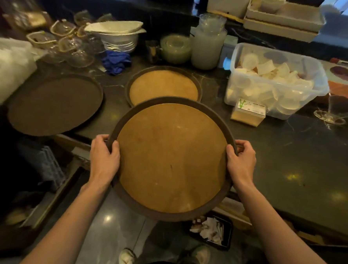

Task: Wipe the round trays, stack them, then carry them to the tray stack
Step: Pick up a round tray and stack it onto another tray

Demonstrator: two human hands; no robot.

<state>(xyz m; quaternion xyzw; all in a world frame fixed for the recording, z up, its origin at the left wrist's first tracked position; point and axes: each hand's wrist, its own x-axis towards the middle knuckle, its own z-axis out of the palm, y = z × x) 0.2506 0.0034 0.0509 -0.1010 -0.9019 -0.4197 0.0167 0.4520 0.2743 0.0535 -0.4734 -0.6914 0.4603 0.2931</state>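
I hold a round tray [171,158] with a dark rim and tan cork-like face in front of me, off the counter's near edge. My left hand [104,158] grips its left rim and my right hand [241,162] grips its right rim. A second tan-faced round tray [164,86] lies flat on the dark counter just behind it. A third, all-dark round tray [54,104] lies to the left, overhanging the counter edge. A crumpled blue cloth [116,62] sits behind the trays.
A clear plastic bin [278,81] of white cups stands at the right, a small box [248,112] before it. Glass bowls [68,43], a white bowl stack [118,34] and plastic lid stacks [209,44] line the back. A black bin [211,232] sits on the floor.
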